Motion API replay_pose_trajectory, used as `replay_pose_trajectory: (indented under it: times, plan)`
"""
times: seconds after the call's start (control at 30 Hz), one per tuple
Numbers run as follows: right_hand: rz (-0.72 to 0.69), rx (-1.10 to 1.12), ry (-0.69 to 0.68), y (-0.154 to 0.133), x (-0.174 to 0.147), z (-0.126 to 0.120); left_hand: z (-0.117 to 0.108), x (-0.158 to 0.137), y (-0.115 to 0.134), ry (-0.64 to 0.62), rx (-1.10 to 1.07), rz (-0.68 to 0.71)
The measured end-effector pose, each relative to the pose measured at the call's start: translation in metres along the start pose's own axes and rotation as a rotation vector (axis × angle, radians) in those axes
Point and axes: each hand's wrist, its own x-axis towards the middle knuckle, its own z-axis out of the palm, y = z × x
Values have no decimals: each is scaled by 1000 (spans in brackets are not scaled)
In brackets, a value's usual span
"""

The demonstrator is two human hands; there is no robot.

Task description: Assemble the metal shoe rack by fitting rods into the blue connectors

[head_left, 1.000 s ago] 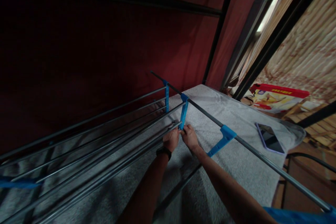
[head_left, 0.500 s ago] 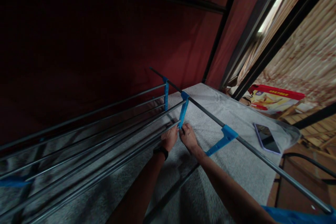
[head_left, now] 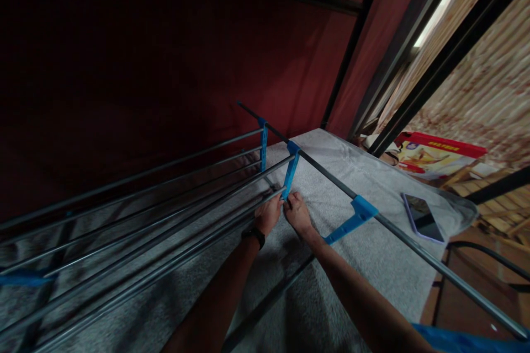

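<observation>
A rack of grey metal tubes and blue plastic brackets lies on a grey cloth-covered surface (head_left: 356, 165). My left hand (head_left: 269, 214), with a dark band on its wrist, is closed around the end of a metal tube (head_left: 271, 196), just below the middle blue bracket (head_left: 291, 174). Right beside it, my right hand (head_left: 297, 214) has its fingers curled in against the lower end of that bracket; the fingertips are partly hidden. One long crossbar (head_left: 325, 173) passes through the tops of the brackets. Another blue bracket (head_left: 351, 219) hangs on it to the right of my hands.
A phone (head_left: 423, 217) lies on the cloth at the right. Past the edge are a red and yellow box (head_left: 441, 154) and a dark-framed chair (head_left: 476, 287). Black frame posts (head_left: 350, 60) and a dark red wall (head_left: 186, 66) stand behind. Parallel tubes (head_left: 136, 220) stretch left.
The view has shifted slightly. Both hands stay at the lower end of the middle bracket, with almost no visible movement.
</observation>
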Motion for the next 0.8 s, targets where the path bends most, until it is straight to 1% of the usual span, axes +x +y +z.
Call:
replay_pose_trajectory:
  times: [0.23,0.47,0.63,0.8]
  plan:
    - [-10,5,8,-1,-2,-1,4,1,-3,-2,-24,5]
    - [6,-5,15,-1,-2,-1,5,0,-2,9,-21,-19]
    - [11,-21,-8,-2,-2,-2,4,0,-1,8,3,2]
    - [24,-27,-22,-3,-2,-3,0,0,2,3,0,-4]
